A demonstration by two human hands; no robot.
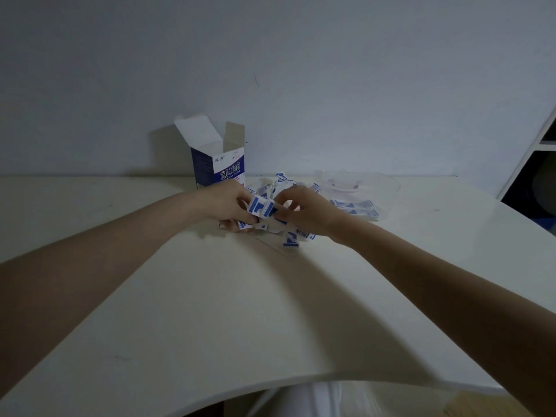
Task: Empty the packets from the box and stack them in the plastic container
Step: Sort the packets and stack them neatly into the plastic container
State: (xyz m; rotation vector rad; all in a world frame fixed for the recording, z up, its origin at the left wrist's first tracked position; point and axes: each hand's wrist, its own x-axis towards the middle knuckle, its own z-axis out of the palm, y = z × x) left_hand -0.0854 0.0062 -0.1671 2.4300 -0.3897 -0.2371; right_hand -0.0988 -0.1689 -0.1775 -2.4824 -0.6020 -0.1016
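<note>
A blue and white box [217, 165] stands upright at the back of the table with its top flaps open. Right of it lies a loose heap of small blue and white packets [290, 237]. My left hand [227, 203] and my right hand [304, 210] meet over the heap, and both pinch a small bunch of packets [261, 207] between their fingers. At the back right stands the clear plastic container [377, 183], with a flat stack of packets [358, 207] inside it.
The white table [240, 311] has a curved front edge. A pale wall rises behind it. A white shelf unit [529, 164] stands at the far right. Light-coloured clothing shows below the table's edge.
</note>
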